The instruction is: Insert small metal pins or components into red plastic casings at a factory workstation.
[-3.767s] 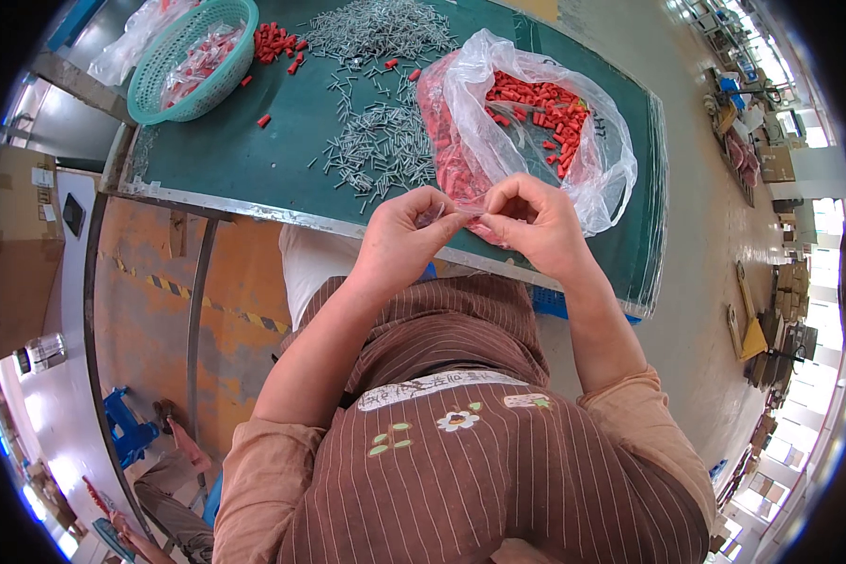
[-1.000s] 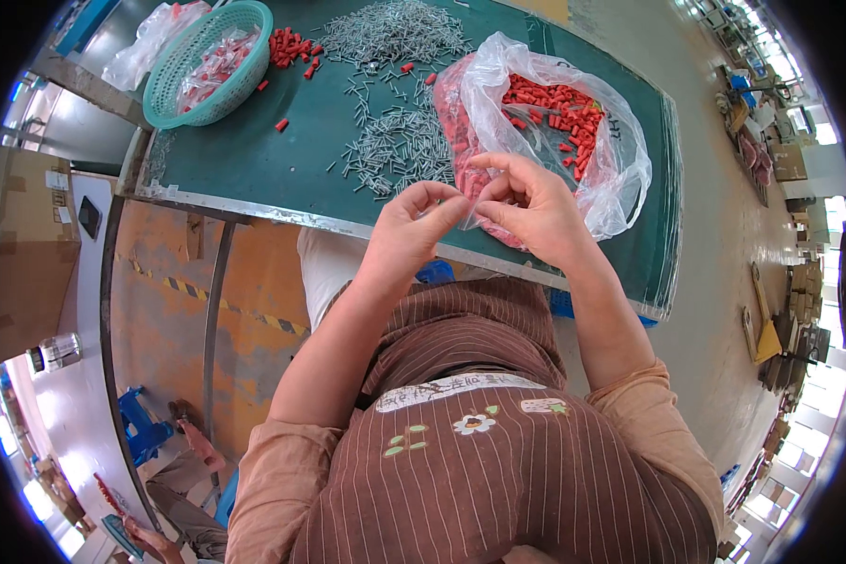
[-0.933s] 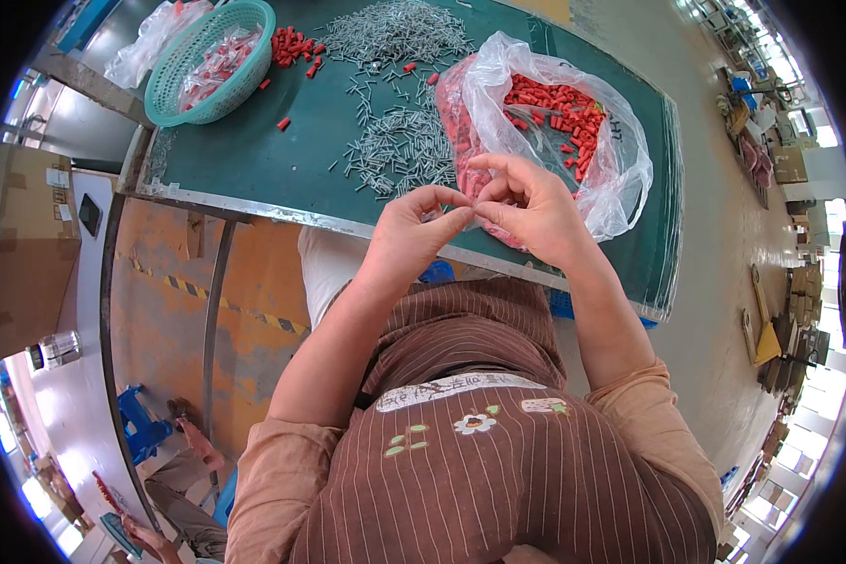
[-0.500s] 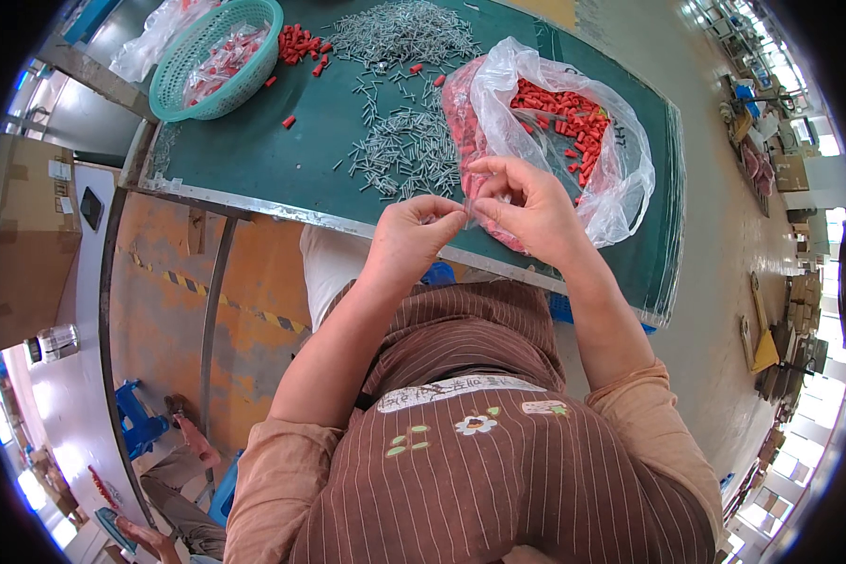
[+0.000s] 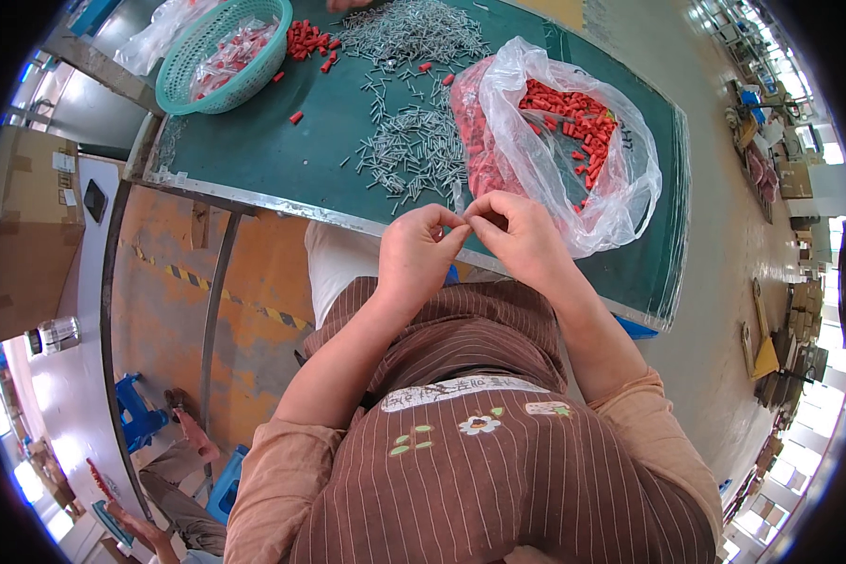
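Note:
My left hand [image 5: 417, 252] and my right hand [image 5: 520, 235] meet fingertip to fingertip just over the table's near edge. Both are closed in a pinch. A small translucent piece shows faintly beyond the fingertips; what it is I cannot make out. Right behind my right hand stands a large clear plastic bag [image 5: 637, 179], its mouth open, full of red plugs [image 5: 573, 117]. Beyond my left hand lies a loose heap of grey metal screws or pins [image 5: 409, 150], with a second heap [image 5: 414, 33] farther off.
On the green table [image 5: 244, 155], a teal basket [image 5: 174, 89] at the far left holds small clear packets [image 5: 235, 61] with red pieces. More red plugs [image 5: 308, 39] lie beside it. Another person's hand [image 5: 346, 4] shows at the far edge. A cardboard box [image 5: 28, 235] stands left.
My hands have drawn closer together and slightly toward me, and my right fingers have come down into a pinch against the left. Another person's hand has appeared at the table's far side.

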The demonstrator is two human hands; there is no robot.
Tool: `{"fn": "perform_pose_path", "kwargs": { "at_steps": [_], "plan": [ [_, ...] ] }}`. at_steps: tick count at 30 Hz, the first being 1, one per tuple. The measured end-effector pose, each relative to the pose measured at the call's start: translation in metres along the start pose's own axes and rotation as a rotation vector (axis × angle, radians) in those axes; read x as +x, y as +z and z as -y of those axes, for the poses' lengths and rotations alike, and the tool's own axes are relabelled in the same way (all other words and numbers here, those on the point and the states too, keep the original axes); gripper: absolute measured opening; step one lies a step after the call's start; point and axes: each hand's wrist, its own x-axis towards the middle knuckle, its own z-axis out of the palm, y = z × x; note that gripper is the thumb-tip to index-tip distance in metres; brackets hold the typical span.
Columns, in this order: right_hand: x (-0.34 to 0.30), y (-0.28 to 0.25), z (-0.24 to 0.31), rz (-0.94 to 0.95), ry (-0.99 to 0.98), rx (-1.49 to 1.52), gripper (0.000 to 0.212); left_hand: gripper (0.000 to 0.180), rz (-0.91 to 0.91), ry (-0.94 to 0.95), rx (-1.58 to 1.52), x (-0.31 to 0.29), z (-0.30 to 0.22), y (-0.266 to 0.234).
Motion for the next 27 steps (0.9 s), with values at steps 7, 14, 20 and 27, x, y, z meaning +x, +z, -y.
{"fn": "perform_pose_path", "kwargs": {
  "at_steps": [7, 14, 20, 27],
  "plan": [
    [-0.002, 0.006, 0.0, 0.057, 0.122, 0.004, 0.017, 0.011, 0.043, -0.064, -0.228, -0.004, 0.019, 0.001],
    [-0.001, 0.023, -0.005, 0.145, -0.041, 0.005, 0.011, 0.011, -0.119, -0.062, -0.264, -0.012, 0.033, -0.002],
    [0.022, 0.032, -0.012, 0.302, -0.091, 0.106, 0.012, 0.012, -0.032, -0.097, -0.281, -0.015, 0.046, -0.021],
    [0.096, 0.052, -0.052, -0.027, -0.444, -0.649, 0.013, 0.011, -0.107, -0.082, -0.24, -0.011, 0.056, -0.028]
  ]
}}
